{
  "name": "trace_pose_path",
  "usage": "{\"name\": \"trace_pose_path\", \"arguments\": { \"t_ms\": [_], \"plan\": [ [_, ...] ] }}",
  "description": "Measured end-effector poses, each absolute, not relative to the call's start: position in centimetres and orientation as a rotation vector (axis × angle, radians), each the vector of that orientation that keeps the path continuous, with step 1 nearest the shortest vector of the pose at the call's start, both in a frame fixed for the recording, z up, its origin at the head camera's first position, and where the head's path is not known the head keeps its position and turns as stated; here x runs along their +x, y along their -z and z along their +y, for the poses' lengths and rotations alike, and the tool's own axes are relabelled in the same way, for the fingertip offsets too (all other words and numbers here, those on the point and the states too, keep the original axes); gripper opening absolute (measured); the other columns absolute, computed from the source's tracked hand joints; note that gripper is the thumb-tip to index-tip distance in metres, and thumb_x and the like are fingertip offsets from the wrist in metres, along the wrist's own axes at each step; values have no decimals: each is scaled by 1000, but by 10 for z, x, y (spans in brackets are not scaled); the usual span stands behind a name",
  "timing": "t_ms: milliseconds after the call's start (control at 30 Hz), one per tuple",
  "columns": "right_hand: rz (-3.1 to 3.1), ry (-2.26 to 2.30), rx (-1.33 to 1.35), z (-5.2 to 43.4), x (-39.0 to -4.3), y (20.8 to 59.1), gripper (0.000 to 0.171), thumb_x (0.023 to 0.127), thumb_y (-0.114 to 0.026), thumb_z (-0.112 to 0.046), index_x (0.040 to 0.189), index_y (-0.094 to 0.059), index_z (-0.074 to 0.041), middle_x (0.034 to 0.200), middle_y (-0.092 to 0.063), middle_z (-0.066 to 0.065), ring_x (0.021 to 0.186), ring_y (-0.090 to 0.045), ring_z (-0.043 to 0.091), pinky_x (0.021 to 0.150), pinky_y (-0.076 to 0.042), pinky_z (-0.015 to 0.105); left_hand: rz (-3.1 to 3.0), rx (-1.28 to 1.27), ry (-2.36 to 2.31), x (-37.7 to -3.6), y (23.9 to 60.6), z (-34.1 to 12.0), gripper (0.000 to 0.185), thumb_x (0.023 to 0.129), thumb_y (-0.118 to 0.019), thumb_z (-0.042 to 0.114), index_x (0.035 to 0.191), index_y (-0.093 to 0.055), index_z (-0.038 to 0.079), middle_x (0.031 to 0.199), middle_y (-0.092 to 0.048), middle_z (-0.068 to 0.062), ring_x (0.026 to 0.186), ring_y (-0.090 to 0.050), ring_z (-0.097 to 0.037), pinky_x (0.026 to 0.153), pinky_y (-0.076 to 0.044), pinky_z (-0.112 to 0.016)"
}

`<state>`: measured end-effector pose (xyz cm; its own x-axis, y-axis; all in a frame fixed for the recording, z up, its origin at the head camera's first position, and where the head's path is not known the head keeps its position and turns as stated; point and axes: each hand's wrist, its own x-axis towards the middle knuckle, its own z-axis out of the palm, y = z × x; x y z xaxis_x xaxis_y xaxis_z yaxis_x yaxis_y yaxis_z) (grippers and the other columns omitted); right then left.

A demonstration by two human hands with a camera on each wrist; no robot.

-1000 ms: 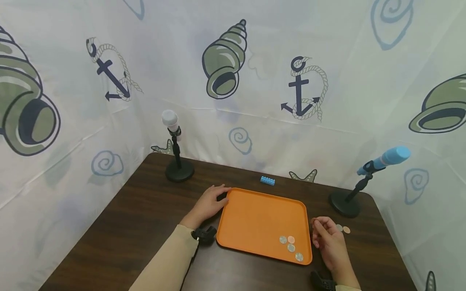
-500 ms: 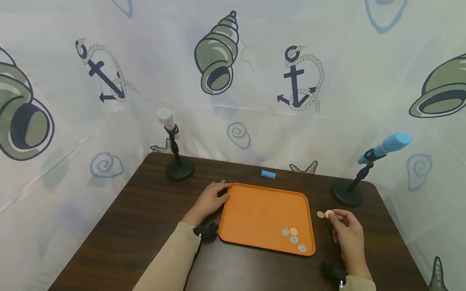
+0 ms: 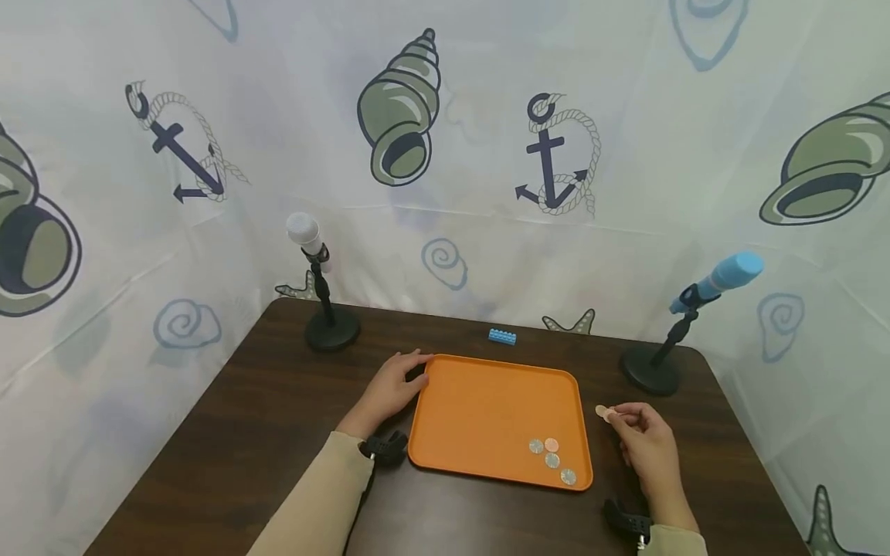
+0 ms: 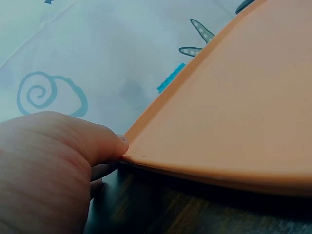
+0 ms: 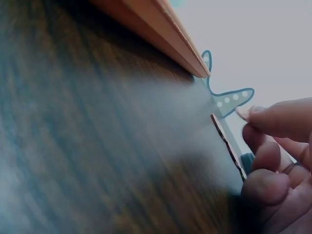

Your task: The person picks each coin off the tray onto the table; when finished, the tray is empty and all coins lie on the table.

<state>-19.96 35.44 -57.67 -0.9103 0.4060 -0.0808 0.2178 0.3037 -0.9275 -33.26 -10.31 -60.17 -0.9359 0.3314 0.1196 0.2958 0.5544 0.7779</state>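
My right hand [image 3: 647,444] is just right of the orange tray [image 3: 487,394]. In the right wrist view its thumb and finger pinch a thin coin [image 5: 242,113]. Coppery coins [image 3: 601,411] show at these fingertips in the head view. Seen edge-on from the right wrist, a row of coins [image 5: 226,140] lies on the table beneath the hand. My left hand [image 3: 385,392] rests at the tray's far left corner, fingers spread along the rim. Several coins lie inside the tray near its front right corner, one coppery [image 3: 552,445], others silvery [image 3: 552,460].
A small blue toy brick [image 3: 502,337] sits behind the tray. At the back left stands a black stand [image 3: 332,328] with a white-topped piece; another black stand [image 3: 651,369] at the back right bears a blue one. A printed cloth [image 3: 487,139] hangs behind the dark wooden table [image 3: 278,417].
My right hand has moved from beside the tray's right rim rightward and away from me to the loose coins. The left hand stays at the corner. The head view has shifted slightly.
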Motion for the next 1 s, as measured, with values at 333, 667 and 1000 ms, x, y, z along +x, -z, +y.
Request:
{"name": "trace_pose_path", "arguments": {
  "t_ms": [333, 667, 1000],
  "plan": [
    [-2691, -1395, -491, 358, -202, 576, 32, 100, -82, -25, 120, -74, -1, 109, -71, 15, 64, -60, 18, 56, -60, 30, 2735, 541, -1353, -336, 600, -102, 46, 108, -71, 29, 153, -66, 20, 167, -54, -10, 166, -33, -40, 136, -23, -66],
    [-2653, -1422, -475, 355, -202, 578, 33, 99, -81, -12, 125, -65, 1, 97, -71, 12, 58, -61, 17, 54, -61, 29, 2737, 554, -1331, -335, 600, -104, 47, 109, -69, 28, 155, -64, 18, 167, -54, -11, 164, -37, -37, 138, -21, -62],
    [-2674, -1379, -480, 356, -202, 578, 23, 100, -82, -16, 115, -73, 0, 97, -72, 12, 64, -63, 17, 57, -62, 28, 2737, 552, -1326, -339, 600, -102, 47, 109, -69, 29, 154, -65, 20, 166, -56, -9, 164, -37, -37, 137, -23, -63]
  ]
}}
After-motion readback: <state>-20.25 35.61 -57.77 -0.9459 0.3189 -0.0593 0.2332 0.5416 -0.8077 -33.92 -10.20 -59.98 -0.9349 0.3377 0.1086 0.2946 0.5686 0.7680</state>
